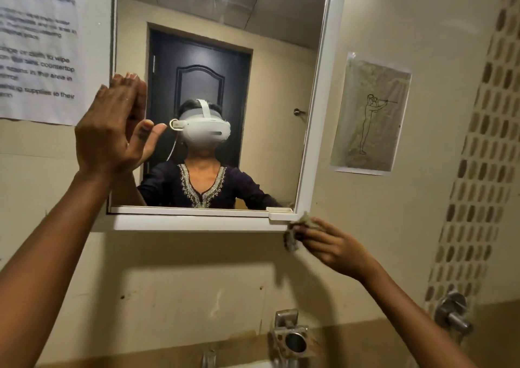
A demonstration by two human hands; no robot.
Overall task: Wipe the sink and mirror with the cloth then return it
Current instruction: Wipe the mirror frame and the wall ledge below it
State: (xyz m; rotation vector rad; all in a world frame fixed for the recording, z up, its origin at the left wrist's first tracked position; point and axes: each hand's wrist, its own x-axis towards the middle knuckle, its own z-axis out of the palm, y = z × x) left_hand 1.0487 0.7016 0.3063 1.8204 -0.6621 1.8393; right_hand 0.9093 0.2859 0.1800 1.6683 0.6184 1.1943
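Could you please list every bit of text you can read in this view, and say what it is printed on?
Notice left of the mirror, cut off at the edge and blurred; fragments only:
"...or cloth to wipe"
"...sink countertop"
"...stains in the area in"
"...supplies to their"
Its upper lines are too blurred to read.
Drawing sheet right of the mirror: a line figure, no readable text.

A left hand point(112, 126) lies flat against the left edge of the mirror point(225, 58), leaving the glass to its right unobstructed as far as the white frame point(315, 131). At the frame's lower right corner, the right hand point(329, 244) presses a cloth point(292, 238) beneath the projecting white ledge point(197, 223), which juts from the wall and bars a straight upward path. Bare wall lies open below, down to a metal holder point(292, 339) and a wall tap point(453, 314).
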